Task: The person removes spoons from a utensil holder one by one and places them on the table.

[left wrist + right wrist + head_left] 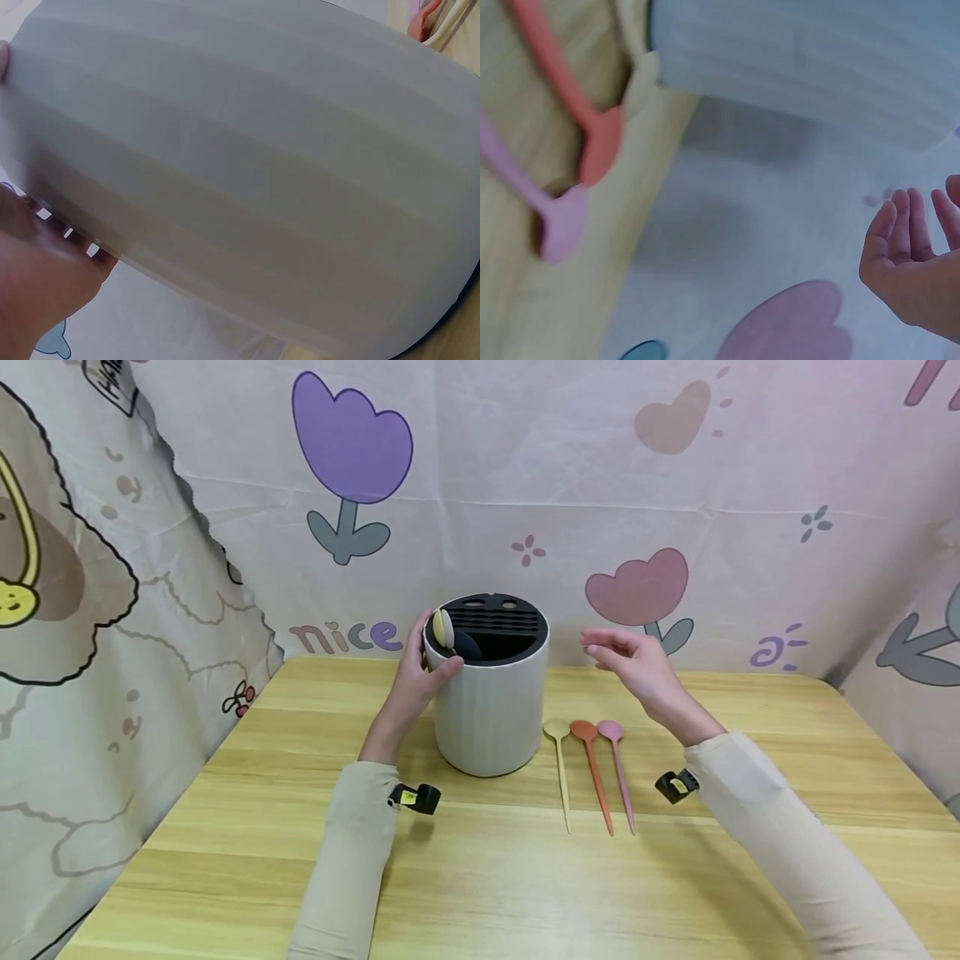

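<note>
A white ribbed utensil holder (pixel 489 718) with a black slotted top (pixel 495 625) stands upright on the table. My left hand (pixel 422 664) grips its upper left side, thumb near the front of the rim; in the left wrist view the hand (pixel 52 270) lies along the holder wall (pixel 247 165). A cream rounded utensil head (pixel 442 628) and a dark blue one (pixel 467 646) stick up inside the opening. My right hand (pixel 637 668) hovers to the right of the holder, fingers loosely bent, holding nothing. Below it lie a cream spoon (pixel 561 768), an orange spoon (pixel 595 768) and a pink spoon (pixel 619 768).
The wooden table (pixel 480 893) ends at the back against a printed cloth (pixel 480 460) with flowers and hearts. More cloth hangs at both sides. Each sleeve carries a small black camera, one on the left wrist (pixel 416 798) and one on the right (pixel 677 786).
</note>
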